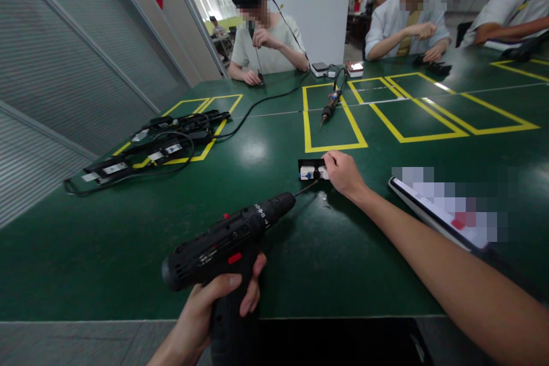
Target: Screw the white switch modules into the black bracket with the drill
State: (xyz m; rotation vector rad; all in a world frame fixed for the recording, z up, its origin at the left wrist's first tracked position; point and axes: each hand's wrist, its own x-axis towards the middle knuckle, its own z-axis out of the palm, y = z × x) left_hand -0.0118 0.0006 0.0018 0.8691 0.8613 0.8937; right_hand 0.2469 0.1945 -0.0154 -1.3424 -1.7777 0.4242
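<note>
My left hand [227,291] is closed round the grip of a black cordless drill [231,234] with red buttons. The drill points away to the right, and its long thin bit [307,188] reaches the near edge of a small black part with white labels [309,172]. Whether the tip touches that part or sits just in front of it, I cannot tell. My right hand [343,172] grips the right end of the black part on the green table, its fingers partly covering it.
Several black strips with white labels and cables [171,143] lie at the left. A corded screwdriver [331,106] rests inside a yellow taped box [306,126]. Beyond my right forearm is a tablet-like device [422,206]. People sit across the green table [128,263], their hands at small parts.
</note>
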